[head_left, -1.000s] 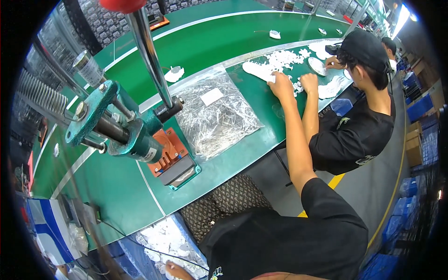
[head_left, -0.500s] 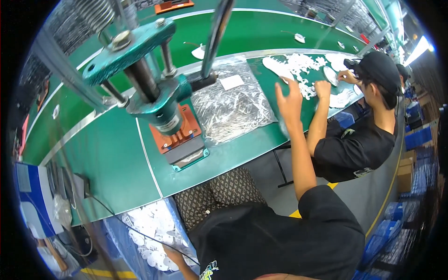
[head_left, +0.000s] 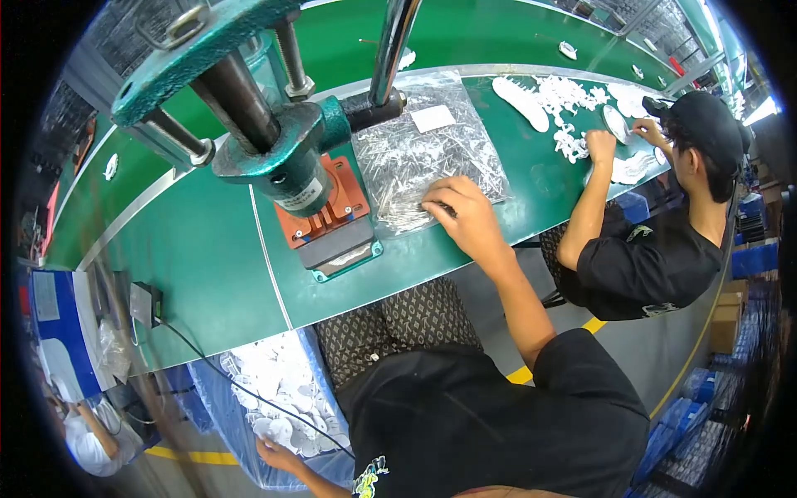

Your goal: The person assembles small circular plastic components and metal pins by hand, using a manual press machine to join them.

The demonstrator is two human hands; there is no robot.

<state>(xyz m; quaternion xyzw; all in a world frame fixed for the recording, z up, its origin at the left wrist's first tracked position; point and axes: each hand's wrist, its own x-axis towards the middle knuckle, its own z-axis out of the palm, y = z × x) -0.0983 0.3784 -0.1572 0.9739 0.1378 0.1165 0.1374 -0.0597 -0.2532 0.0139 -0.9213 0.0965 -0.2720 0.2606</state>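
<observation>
My right hand (head_left: 466,214) is over the near part of a clear plastic bag (head_left: 484,137) full of thin metal pins (head_left: 407,207). Its thumb and fingers are curled together at the pins, but what they grip is too small to make out. Low at the left, my left hand (head_left: 281,456) is at the near side of a blue-lined bin (head_left: 249,469) heaped with flat white plastic pieces. Its fingers meet the edge of a round white piece (head_left: 276,429). A green hand press (head_left: 286,145) stands over an orange and grey fixture (head_left: 336,241) left of the bag.
A co-worker in black (head_left: 656,266) sits at the right, handling white parts beside a pile of them (head_left: 573,95). A small black box (head_left: 146,304) with a cable sits on the bench's left end. Behind runs a green conveyor (head_left: 490,41); the press lever (head_left: 394,50) rises close by.
My right hand has come down from its raised position onto the bag of pins. My left hand has shifted left and toward the bin's near edge. The view has tilted slightly.
</observation>
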